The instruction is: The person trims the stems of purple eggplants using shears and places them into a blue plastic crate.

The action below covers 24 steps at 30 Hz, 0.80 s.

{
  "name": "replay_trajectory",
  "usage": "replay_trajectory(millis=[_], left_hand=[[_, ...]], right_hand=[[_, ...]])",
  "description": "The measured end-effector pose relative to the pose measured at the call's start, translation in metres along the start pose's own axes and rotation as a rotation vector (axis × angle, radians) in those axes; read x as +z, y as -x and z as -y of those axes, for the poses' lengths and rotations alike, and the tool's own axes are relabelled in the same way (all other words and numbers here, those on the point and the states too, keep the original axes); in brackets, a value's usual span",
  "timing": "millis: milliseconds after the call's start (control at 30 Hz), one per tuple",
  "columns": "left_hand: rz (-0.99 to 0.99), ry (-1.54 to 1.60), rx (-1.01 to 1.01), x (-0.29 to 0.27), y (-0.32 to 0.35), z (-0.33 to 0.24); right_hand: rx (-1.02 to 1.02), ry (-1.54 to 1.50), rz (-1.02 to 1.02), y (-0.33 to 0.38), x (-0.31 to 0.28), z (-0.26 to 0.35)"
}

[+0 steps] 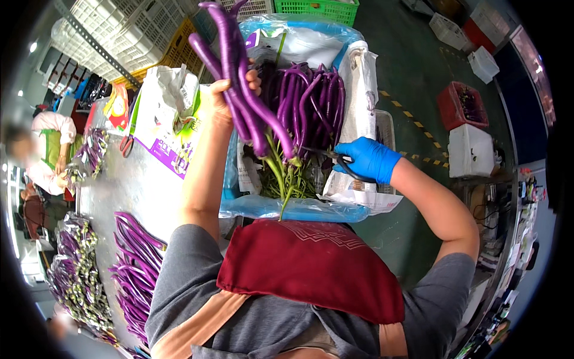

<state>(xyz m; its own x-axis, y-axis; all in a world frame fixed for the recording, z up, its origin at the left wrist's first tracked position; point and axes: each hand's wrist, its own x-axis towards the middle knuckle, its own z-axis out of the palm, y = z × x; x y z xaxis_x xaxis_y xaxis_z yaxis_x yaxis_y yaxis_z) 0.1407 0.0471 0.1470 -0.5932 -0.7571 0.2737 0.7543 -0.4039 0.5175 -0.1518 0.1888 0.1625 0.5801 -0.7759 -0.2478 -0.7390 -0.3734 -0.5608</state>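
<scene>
Bare, my left hand [222, 100] wraps around several long purple eggplants [242, 99], raised over a crate with their green stem ends pointing toward me. My right hand [372, 160], in a blue glove, grips dark-handled scissors [347, 167]. Their blades reach left to the stem ends of the held eggplants; whether they touch a stem I cannot tell. Below, more purple eggplants [323, 99] lie packed in the crate, which is lined with blue plastic [293, 210] and printed paper [359, 96]. Green stem pieces [293, 186] are heaped at its near end.
On the metal table [101, 197] to the left are loose eggplants [134, 269], bagged eggplants [75, 269], a white-and-purple bag [164, 134] and red-handled scissors [126, 145]. A co-worker [54, 143] handles eggplants across it. White crates [131, 30] are stacked behind; a red basket [445, 107] stands right.
</scene>
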Motion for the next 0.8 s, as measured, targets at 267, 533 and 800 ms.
replay_trajectory(millis=[267, 533, 800], left_hand=[[0.095, 0.145, 0.093, 0.008, 0.001, 0.010], [0.028, 0.080, 0.024, 0.025, -0.010, 0.036], [-0.210, -0.212, -0.163, 0.007, -0.026, 0.040]], right_hand=[[-0.085, -0.387, 0.009, -0.028, 0.019, -0.003], [-0.015, -0.122, 0.058, -0.038, 0.008, 0.003], [-0.068, 0.052, -0.038, -0.039, 0.006, -0.015]])
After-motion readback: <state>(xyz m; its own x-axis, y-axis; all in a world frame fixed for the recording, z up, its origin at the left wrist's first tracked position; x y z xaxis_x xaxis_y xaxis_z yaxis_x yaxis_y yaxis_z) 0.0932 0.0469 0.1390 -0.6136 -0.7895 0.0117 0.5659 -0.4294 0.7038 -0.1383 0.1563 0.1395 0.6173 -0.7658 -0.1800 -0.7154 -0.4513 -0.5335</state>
